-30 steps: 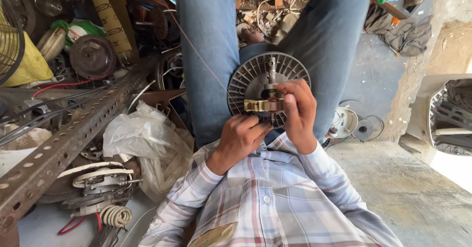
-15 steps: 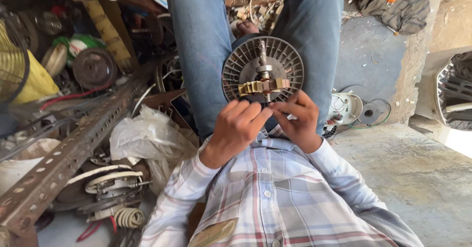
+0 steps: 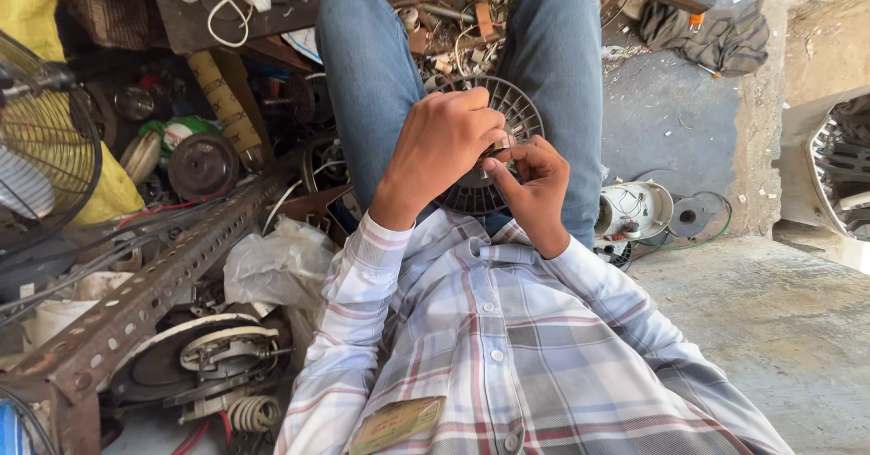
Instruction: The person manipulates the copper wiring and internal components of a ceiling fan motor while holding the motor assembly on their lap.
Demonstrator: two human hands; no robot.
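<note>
I see a matt grey ribbed metal rotor, blue denim jeans, a rusty perforated steel angle bar lower left, and rough concrete floor.

Two hands, one round finned motor housing, one wire fan guard.

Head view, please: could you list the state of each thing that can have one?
Round finned motor housing: lying in the lap, mostly covered by the hands.
Left hand: fingers curled over the housing's centre; contents hidden.
Right hand: fingertips pinched at the centre; contents hidden.
Wire fan guard: upright at the left edge.
White round cover: lying on the floor, open side up.
Plastic bag: crumpled.
</note>
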